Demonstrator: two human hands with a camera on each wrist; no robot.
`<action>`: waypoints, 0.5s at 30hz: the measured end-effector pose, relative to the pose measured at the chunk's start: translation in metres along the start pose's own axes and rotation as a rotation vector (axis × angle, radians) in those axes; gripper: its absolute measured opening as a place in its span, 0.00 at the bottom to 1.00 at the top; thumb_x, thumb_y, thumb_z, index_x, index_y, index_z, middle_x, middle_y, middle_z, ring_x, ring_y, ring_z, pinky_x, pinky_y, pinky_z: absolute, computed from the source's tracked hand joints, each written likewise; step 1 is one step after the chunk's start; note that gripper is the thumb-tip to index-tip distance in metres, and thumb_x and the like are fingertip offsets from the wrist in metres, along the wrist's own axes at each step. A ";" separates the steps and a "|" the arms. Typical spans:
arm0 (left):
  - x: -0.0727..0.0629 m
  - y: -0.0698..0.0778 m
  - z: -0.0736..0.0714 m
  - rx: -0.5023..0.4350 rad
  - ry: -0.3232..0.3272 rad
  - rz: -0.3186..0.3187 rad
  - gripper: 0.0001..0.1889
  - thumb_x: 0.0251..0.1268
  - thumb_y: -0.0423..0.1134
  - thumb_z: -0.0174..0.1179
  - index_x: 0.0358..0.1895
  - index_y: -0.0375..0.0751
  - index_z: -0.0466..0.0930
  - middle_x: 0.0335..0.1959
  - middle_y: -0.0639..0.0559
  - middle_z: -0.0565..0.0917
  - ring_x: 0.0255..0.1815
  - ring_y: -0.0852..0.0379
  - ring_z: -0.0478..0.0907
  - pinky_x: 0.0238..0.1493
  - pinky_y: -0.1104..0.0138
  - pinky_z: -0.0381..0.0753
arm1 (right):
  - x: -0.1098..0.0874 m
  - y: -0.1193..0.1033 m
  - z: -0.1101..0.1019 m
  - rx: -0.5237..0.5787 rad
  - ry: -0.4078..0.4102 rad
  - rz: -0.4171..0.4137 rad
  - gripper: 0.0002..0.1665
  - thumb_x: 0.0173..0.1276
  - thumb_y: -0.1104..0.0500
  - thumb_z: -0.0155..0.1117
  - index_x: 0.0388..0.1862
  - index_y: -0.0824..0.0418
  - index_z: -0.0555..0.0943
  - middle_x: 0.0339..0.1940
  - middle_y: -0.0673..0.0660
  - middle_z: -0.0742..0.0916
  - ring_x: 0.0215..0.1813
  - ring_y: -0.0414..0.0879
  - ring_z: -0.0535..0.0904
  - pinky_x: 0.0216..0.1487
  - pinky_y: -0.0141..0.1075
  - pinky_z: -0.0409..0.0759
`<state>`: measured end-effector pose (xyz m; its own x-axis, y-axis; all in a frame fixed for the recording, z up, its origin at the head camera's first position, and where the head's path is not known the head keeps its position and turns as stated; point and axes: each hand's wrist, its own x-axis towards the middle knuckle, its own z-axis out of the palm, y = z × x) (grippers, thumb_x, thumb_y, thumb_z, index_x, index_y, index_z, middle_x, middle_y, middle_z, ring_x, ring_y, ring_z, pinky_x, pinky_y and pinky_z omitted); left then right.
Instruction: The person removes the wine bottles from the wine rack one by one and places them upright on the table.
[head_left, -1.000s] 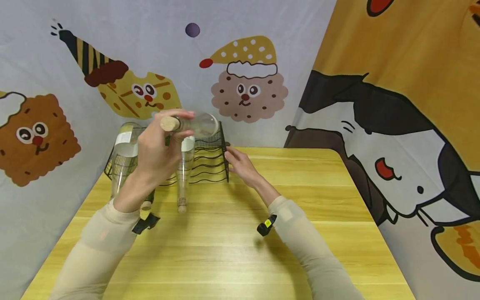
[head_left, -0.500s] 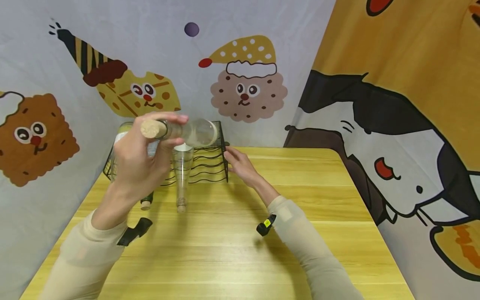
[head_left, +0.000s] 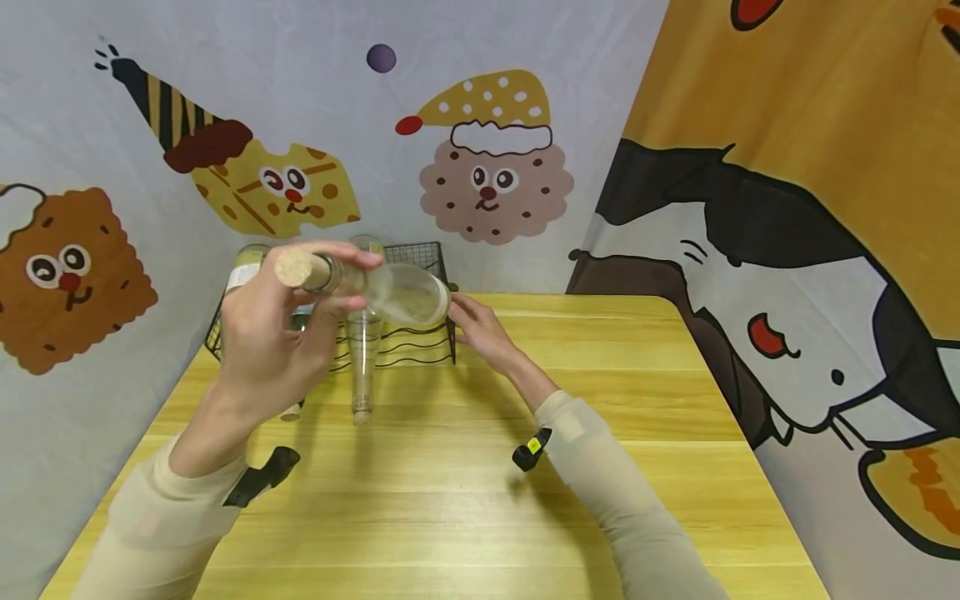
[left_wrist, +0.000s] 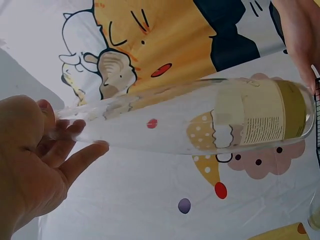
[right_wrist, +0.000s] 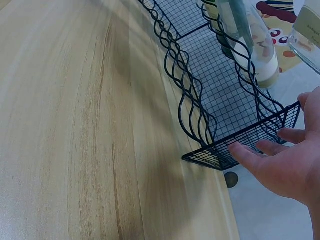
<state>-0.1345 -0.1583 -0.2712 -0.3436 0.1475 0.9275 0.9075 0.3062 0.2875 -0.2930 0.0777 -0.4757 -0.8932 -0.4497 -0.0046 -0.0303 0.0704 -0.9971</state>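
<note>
I had the left hand (head_left: 273, 329) pinching the clear bottle (head_left: 405, 293) by its neck, probably to leave the wide body unobstructed; that body reached right from the grip, base near the right hand (head_left: 483, 333). The right hand's extended fingers touched the right end of the wire rack (right_wrist: 215, 80), I judged to steady it. The rack seemingly kept another bottle (head_left: 363, 362) from rolling.

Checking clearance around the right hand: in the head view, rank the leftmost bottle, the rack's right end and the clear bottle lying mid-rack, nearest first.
From the right hand:
1. Rack's right end, immediately left.
2. Mid-rack bottle, farther left, cork toward the viewer.
3. Leftmost bottle, at the far left.
</note>
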 end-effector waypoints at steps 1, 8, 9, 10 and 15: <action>0.000 0.001 0.000 0.000 -0.004 -0.001 0.27 0.86 0.48 0.66 0.56 0.19 0.82 0.49 0.30 0.93 0.60 0.64 0.92 0.57 0.78 0.91 | 0.000 0.000 0.000 -0.003 0.000 0.001 0.37 0.96 0.43 0.50 0.94 0.56 0.63 0.94 0.61 0.67 0.93 0.61 0.64 0.88 0.67 0.73; -0.003 0.007 -0.001 -0.017 -0.063 -0.011 0.26 0.87 0.48 0.65 0.57 0.19 0.82 0.50 0.32 0.93 0.59 0.69 0.91 0.53 0.79 0.91 | 0.000 -0.001 -0.001 -0.053 0.010 0.028 0.40 0.97 0.42 0.47 0.95 0.60 0.57 0.94 0.65 0.67 0.92 0.63 0.66 0.87 0.63 0.77; -0.004 0.007 -0.001 -0.022 -0.075 -0.016 0.26 0.88 0.48 0.64 0.58 0.19 0.82 0.50 0.32 0.92 0.60 0.69 0.91 0.53 0.79 0.92 | -0.001 -0.001 -0.002 -0.062 0.011 0.034 0.40 0.96 0.41 0.47 0.95 0.59 0.57 0.94 0.64 0.67 0.92 0.62 0.66 0.87 0.63 0.77; -0.004 0.008 -0.001 -0.026 -0.090 -0.022 0.26 0.88 0.48 0.64 0.58 0.20 0.81 0.51 0.32 0.92 0.60 0.69 0.91 0.53 0.79 0.92 | -0.001 -0.002 -0.002 -0.068 0.011 0.039 0.41 0.96 0.41 0.47 0.96 0.59 0.57 0.94 0.65 0.66 0.92 0.61 0.65 0.87 0.62 0.77; -0.008 0.008 0.003 -0.043 -0.130 -0.021 0.25 0.88 0.46 0.63 0.57 0.19 0.81 0.50 0.32 0.91 0.60 0.70 0.90 0.52 0.79 0.92 | -0.002 -0.001 -0.003 -0.103 0.015 0.038 0.41 0.96 0.39 0.48 0.96 0.57 0.58 0.93 0.63 0.68 0.93 0.61 0.65 0.88 0.64 0.74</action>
<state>-0.1252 -0.1543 -0.2772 -0.3885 0.2629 0.8832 0.9084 0.2703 0.3191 -0.2928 0.0808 -0.4747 -0.9010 -0.4319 -0.0400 -0.0417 0.1782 -0.9831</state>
